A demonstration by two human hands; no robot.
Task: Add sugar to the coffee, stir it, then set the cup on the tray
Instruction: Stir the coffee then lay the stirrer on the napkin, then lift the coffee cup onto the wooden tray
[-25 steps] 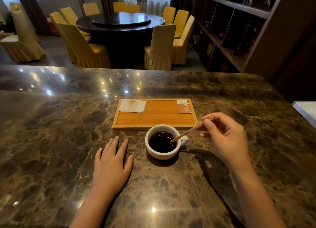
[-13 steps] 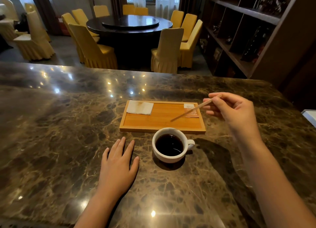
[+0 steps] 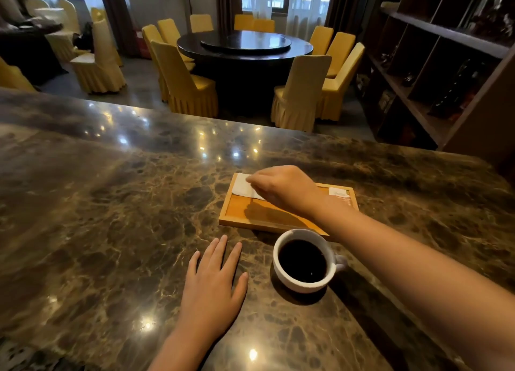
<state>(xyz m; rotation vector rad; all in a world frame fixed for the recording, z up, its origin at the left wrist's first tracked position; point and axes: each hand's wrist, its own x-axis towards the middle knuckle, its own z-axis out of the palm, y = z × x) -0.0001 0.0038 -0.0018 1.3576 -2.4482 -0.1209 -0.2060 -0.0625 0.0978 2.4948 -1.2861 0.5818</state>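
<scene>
Coffee sits dark in the white cup (image 3: 303, 260), on the marble counter (image 3: 111, 217) just in front of the wooden tray (image 3: 281, 220), handle turned right. Right hand (image 3: 284, 188) reaches across the tray, fingers curled down over the white napkin (image 3: 242, 188); whether they grip anything, I cannot tell. Risk here: the forearm passes close above the cup, so a careless pull back could clip the rim and slop coffee. Sugar packet (image 3: 340, 193) lies at the tray's far right corner. Left hand (image 3: 213, 284) lies flat and spread, holding nothing, beside the cup.
</scene>
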